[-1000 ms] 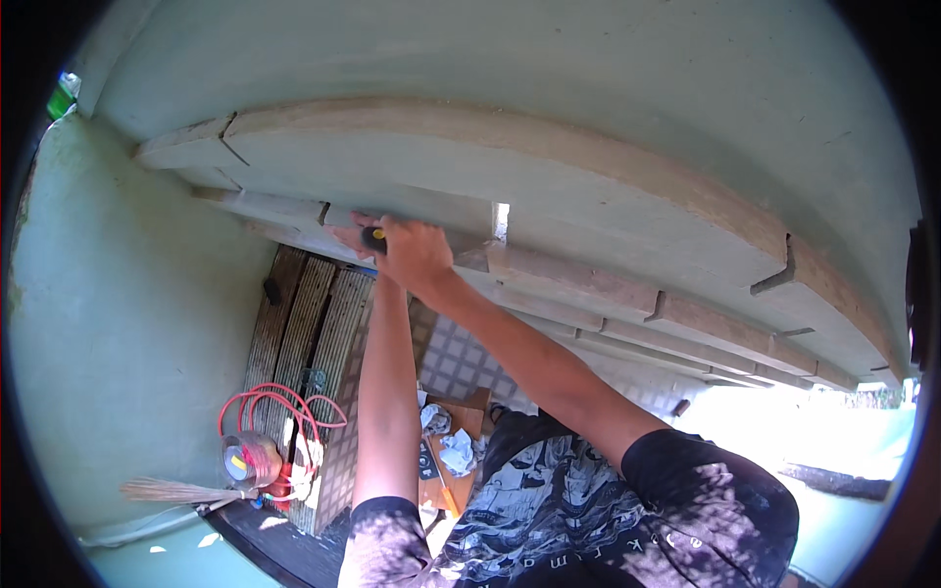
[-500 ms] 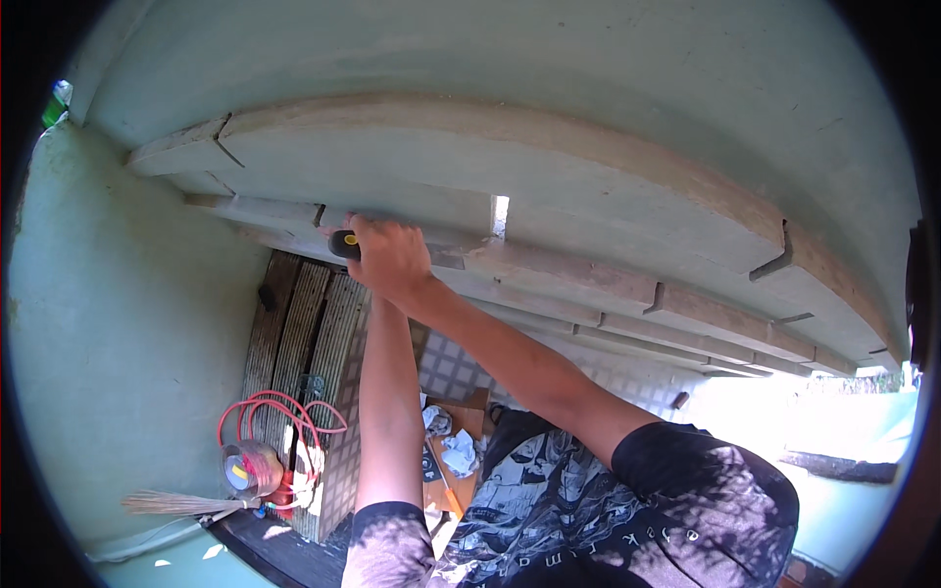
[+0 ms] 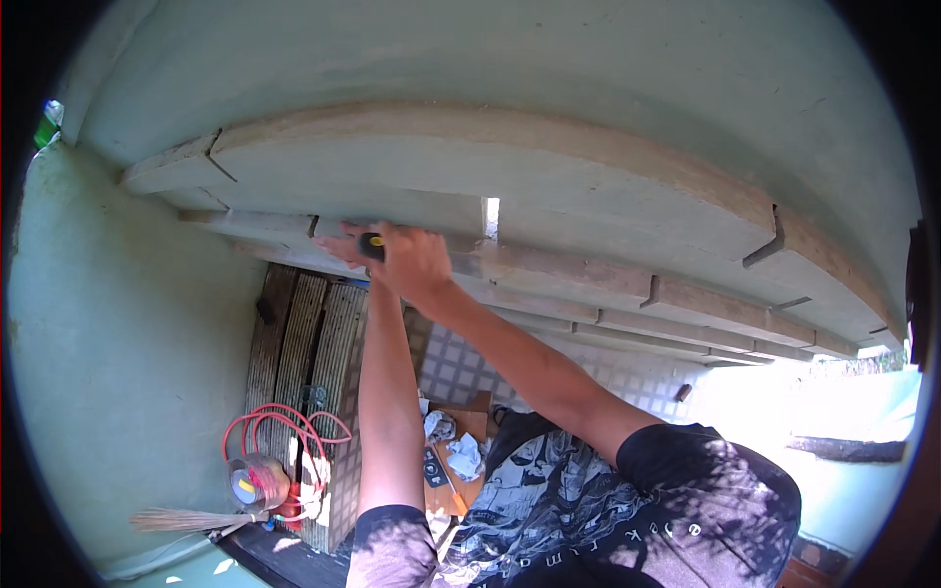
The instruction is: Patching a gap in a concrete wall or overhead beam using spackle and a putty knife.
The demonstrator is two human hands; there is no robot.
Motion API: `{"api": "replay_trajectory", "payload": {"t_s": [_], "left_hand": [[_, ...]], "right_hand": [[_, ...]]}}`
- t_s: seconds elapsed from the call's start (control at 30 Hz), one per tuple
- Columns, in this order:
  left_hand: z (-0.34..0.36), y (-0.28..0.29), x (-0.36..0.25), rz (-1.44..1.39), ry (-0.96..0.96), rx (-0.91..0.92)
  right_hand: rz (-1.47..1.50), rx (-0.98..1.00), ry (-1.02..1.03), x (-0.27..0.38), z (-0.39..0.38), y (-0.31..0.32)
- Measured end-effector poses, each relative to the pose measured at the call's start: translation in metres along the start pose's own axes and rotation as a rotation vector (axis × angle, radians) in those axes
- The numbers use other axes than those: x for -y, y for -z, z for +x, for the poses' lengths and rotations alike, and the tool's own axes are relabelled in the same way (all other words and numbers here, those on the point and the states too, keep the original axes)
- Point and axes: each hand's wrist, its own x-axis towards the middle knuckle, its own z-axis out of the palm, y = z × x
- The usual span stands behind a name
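My right hand (image 3: 420, 267) is closed round a black-handled hand tool (image 3: 370, 247) with a yellow spot on the butt of its handle. Past my knuckles, what may be its flat grey end lies along the slat; the tool's exact kind cannot be made out. My left hand (image 3: 338, 245) is mostly covered by the right one. Its fingers stretch out along the edge of a pale wooden slat (image 3: 559, 269), just left of the handle. A narrow bright gap (image 3: 491, 218) shows in the boards, right above my right hand.
More slats run alongside, the largest a curved pale beam (image 3: 490, 127). A green wall (image 3: 127, 343) stands at left. Below are a ribbed wooden bench (image 3: 319, 333), a red hose (image 3: 270, 412), a straw broom (image 3: 176, 519), and a brown box (image 3: 470, 419) with crumpled paper (image 3: 466, 457).
My right hand and the tool's handle have shifted a little to the right along the slat. More of my left hand's outstretched fingers now shows.
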Motion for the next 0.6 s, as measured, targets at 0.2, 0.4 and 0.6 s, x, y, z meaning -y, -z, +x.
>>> {"api": "replay_trajectory", "payload": {"t_s": [0.2, 0.4, 0.6], "left_hand": [[-0.006, -0.001, -0.006, -0.001, -0.011, 0.027], [-0.004, -0.003, 0.0, 0.006, -0.007, 0.05], [0.008, -0.003, 0.007, 0.001, -0.038, 0.044]], "right_hand": [[-0.027, 0.041, -0.005, -0.024, 0.0, 0.002], [-0.023, -0.015, 0.157, 0.007, 0.002, 0.005], [-0.131, 0.033, 0.023, -0.032, -0.005, 0.003]]}}
